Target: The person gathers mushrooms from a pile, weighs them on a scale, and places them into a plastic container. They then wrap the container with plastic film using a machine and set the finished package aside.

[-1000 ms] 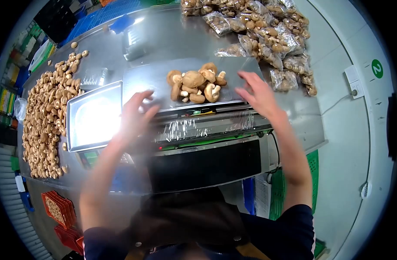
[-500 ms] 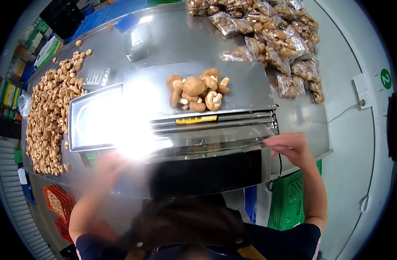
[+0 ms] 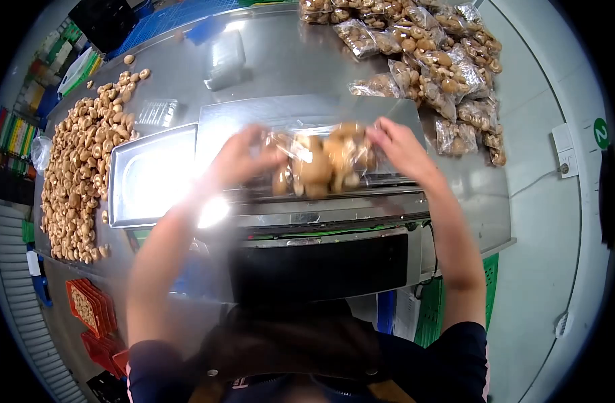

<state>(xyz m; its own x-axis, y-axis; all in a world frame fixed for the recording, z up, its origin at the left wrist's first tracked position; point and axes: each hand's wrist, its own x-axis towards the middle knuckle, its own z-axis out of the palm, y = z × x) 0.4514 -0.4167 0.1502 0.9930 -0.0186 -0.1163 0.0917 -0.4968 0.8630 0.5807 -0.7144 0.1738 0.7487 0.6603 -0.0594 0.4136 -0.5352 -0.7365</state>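
Observation:
Brown mushrooms (image 3: 312, 164), blurred by motion, sit bunched between my hands over the steel wrapping machine (image 3: 253, 107). Shiny clear plastic film (image 3: 351, 144) covers them. My left hand (image 3: 243, 158) is closed at the left end of the film, its fingers smeared a little. At the right end, my right hand (image 3: 398, 144) pinches the film between thumb and fingers. Below the bunch run the machine's rollers and long front bar (image 3: 321, 225).
Loose mushrooms (image 3: 85, 168) lie in a big heap on the left. Beside them rests a shallow metal tray (image 3: 119, 201). Bagged mushrooms (image 3: 448, 74) are piled at the back right, near the wall. Red crates (image 3: 92, 309) stand on the floor at lower left, a green crate (image 3: 431, 312) at right.
Both hands have moved up from the machine's front bar to the mushrooms. Film now covers the mushrooms, which lay bare on the plate before and have shifted toward me.

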